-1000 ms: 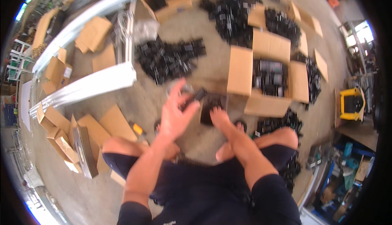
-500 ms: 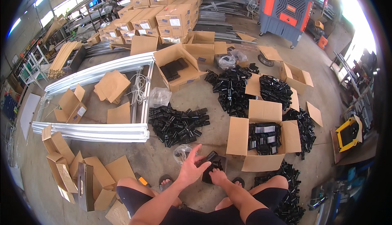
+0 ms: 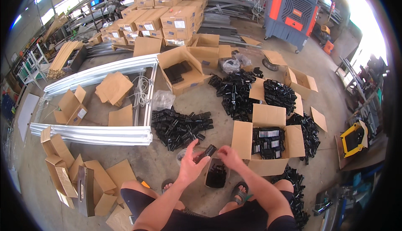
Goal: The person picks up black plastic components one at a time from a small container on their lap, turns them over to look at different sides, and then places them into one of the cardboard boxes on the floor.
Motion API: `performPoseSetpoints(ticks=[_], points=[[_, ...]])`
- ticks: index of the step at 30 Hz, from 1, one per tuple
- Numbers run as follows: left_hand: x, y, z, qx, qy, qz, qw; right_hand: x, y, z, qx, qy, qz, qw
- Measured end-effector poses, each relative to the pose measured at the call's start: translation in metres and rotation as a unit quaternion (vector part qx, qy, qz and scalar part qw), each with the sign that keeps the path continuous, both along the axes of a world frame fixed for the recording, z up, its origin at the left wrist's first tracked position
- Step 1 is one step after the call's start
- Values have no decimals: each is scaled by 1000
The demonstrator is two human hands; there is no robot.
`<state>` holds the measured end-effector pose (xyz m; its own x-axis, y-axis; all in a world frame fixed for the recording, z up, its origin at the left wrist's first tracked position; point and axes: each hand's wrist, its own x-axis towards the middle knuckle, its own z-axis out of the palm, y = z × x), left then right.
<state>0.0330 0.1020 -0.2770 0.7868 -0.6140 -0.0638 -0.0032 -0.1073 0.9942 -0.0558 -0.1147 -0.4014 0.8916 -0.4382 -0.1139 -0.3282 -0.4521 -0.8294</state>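
Note:
My left hand (image 3: 192, 164) grips a short black plastic fitting (image 3: 208, 151) between thumb and fingers, tilted up to the right. Close by its right end is my right hand (image 3: 230, 157), fingers pinched together; whatever they hold is too small to make out. Below both hands, on the floor between my feet, stands a small open tub (image 3: 216, 180) with small black pieces in it. Just beyond my left hand lies a heap of black fittings (image 3: 178, 127). To the right, an open cardboard box (image 3: 268, 115) contains black fittings in stacked rows.
More black fittings pile up at the far right (image 3: 234, 90) and beside my right knee (image 3: 294, 189). White metal profiles (image 3: 92, 134) form a frame on the left. Empty cartons (image 3: 98, 180) lie near my left knee. Stacked boxes (image 3: 178, 17) and a grey-orange machine (image 3: 291, 15) stand behind.
My right hand has come up out of the tub, rising to the fitting in my left hand. My left hand has shifted slightly, and the fitting now shows clearly.

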Motion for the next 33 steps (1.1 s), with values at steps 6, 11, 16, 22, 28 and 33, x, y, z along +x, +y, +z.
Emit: performPoseSetpoints(ticks=[6,11,16,22,28,33], points=[[2,4,1,20,-89,21,996,-14,-5,125,253,-109,-50,960],[-2,6,15,133,-238,26,962,-16,5,158,140,-160,-15,977],[-9,2,7,130,-409,-12,903,-29,18,138,256,-193,-4,947],[-14,-2,4,158,-499,-44,851,-32,34,142,60,-230,16,971],[-16,-4,3,143,-534,-40,833,-30,40,132,-108,-287,99,947],[-18,-7,-3,125,-540,-14,832,-27,44,126,-200,-298,131,924]])
